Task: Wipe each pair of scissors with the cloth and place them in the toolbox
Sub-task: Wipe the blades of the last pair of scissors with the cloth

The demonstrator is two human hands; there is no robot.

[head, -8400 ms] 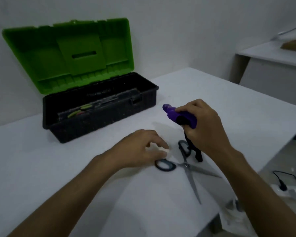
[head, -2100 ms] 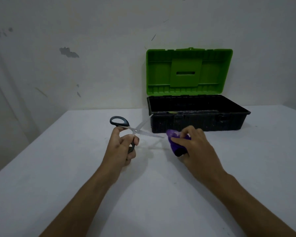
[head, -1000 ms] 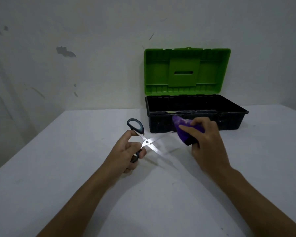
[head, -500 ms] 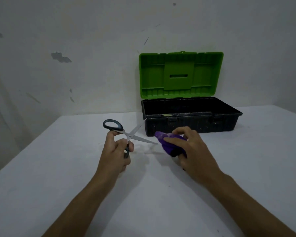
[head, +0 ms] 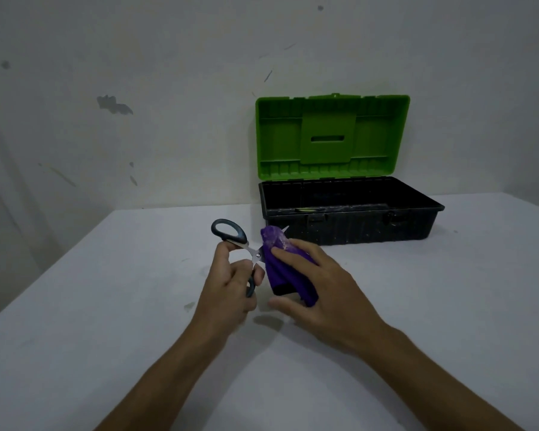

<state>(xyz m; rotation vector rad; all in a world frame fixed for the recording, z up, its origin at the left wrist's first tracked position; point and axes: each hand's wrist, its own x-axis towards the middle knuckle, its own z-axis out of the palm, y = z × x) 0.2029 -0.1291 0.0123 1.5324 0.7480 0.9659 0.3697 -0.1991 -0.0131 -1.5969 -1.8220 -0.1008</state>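
Both hands have closed together: my right hand [head: 318, 287], clutching the purple cloth [head: 285, 269], now wraps it over the blades of the dark-handled steel scissors [head: 234, 241] gripped in my left hand [head: 231, 284], short of the open green-lidded black toolbox [head: 349, 225].

A white table [head: 106, 353] carries a black toolbox [head: 352, 225] near its far edge by the wall, with its green lid [head: 332, 136] standing open. Faint smudges [head: 189, 305] mark the tabletop.
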